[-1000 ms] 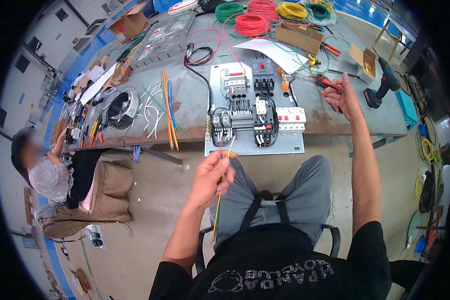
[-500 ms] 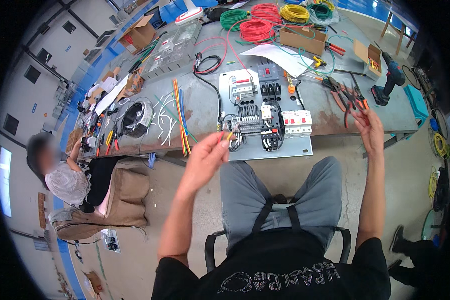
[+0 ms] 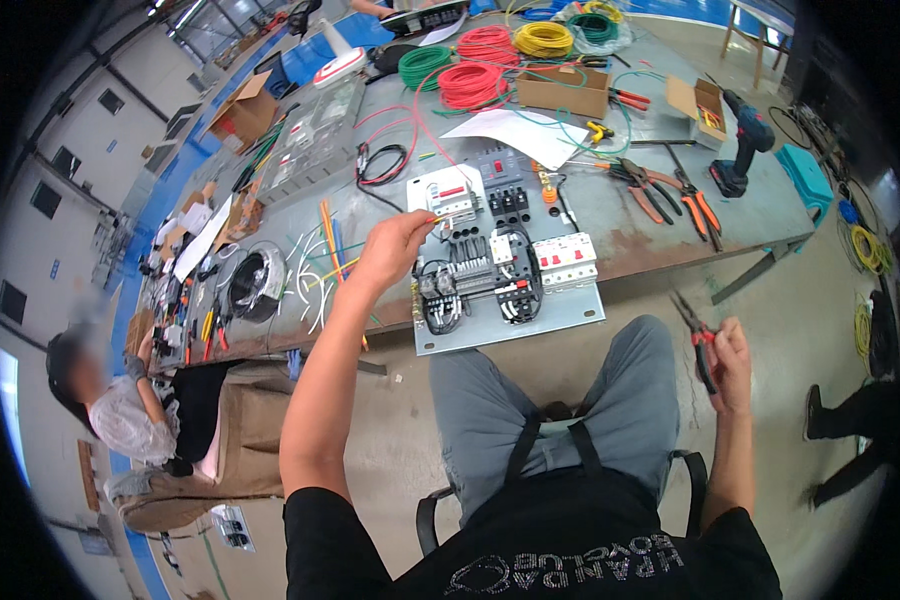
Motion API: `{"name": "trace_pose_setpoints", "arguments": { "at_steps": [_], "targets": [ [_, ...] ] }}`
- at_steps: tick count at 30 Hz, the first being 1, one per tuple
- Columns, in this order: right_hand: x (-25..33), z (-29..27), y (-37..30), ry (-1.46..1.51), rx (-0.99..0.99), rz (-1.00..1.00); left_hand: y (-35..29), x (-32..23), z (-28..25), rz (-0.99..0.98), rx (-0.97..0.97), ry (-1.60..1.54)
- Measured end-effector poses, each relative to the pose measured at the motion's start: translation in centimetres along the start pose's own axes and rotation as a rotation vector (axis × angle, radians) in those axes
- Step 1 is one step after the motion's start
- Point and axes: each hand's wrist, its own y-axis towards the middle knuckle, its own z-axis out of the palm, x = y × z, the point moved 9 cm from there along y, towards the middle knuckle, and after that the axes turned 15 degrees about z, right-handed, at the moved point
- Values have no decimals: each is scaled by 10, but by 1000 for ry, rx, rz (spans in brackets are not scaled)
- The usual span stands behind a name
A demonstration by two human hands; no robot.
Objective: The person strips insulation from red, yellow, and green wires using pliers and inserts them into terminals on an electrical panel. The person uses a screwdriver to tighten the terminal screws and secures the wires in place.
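Observation:
My left hand [image 3: 395, 248] is closed in a pinch above the upper left part of a wired electrical mounting plate [image 3: 560, 312]. A thin yellow wire [image 3: 450, 215] shows at its fingertips, pointing toward a white circuit breaker [image 3: 456, 203]. Off the table edge, to the right of my knees, my right hand [image 3: 733, 368] grips long-nose pliers [image 3: 705, 348] with red and black handles. Their jaws point up and to the left. The plate also carries a grey molded-case breaker [image 3: 503, 178], a terminal strip [image 3: 470, 268], a contactor [image 3: 516, 282] and a row of white breakers [image 3: 567, 258].
More pliers [image 3: 650, 190] and a cordless drill [image 3: 740, 145] lie right of the plate. Behind are paper [image 3: 520, 135], a cardboard box [image 3: 565, 92] and red wire coils [image 3: 473, 87]. Loose wires and a black coil [image 3: 258, 285] lie left. A person [image 3: 120, 385] sits at far left.
My right hand has taken the red-and-black pliers from the table and brought them down off its edge. My left hand has shifted up over the plate. The view has tilted.

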Motion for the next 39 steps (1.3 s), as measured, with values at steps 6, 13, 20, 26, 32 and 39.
{"name": "trace_pose_setpoints", "arguments": {
  "at_steps": [6, 13, 20, 26, 32, 39],
  "targets": [
    [-43, 33, -47, 40, 128, 132, 16, 35, 42, -34, 49, -28],
    [-95, 92, -86, -306, 387, 441, 17, 45, 58, -5, 68, 2],
    [-128, 127, -122, -426, 748, 645, 13, 38, 40, 11, 56, 60],
    [-132, 112, -121, -255, 646, 775, 12, 43, 28, 33, -6, 116],
    [-102, 108, -107, 415, 510, 584, 26, -7, -28, 75, -165, 270],
    [-135, 130, -100, 143, 805, 802, -16, -124, -52, -175, -88, -306]
  ]
}}
